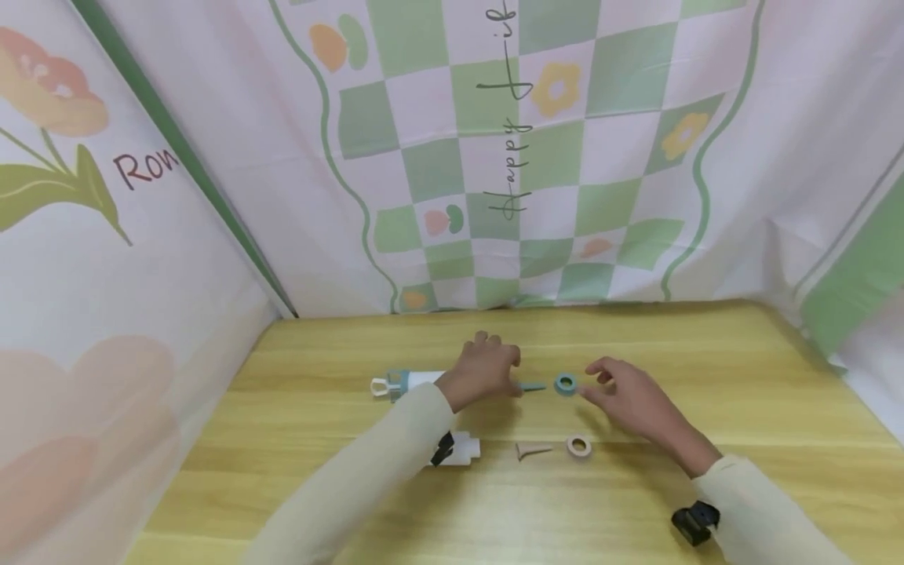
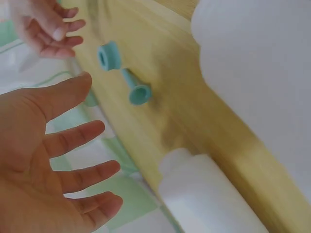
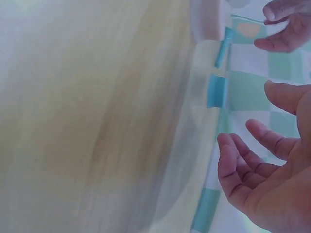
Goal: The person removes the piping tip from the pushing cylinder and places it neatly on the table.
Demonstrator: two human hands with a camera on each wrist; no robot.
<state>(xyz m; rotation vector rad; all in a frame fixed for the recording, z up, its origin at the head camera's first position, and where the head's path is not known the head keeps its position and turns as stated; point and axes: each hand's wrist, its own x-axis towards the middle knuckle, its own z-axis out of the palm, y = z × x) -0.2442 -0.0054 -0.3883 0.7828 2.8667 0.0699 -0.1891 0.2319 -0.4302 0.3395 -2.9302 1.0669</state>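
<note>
My left hand hovers over the front end of a white cylinder with a teal end and a white pull handle. In the left wrist view its fingers are spread and hold nothing. Just beyond it lies a teal cone-shaped nozzle, hollow at its wide end. A teal ring cap sits past the nozzle's tip. Close to this ring, on its right, is my right hand, fingers loosely bent around air. Whether its fingertips touch the ring I cannot tell.
Nearer me, a second white cylinder lies partly hidden under the left sleeve. A beige nozzle and a beige ring cap are in line with it. Patterned cloth hangs at the wooden table's back edge.
</note>
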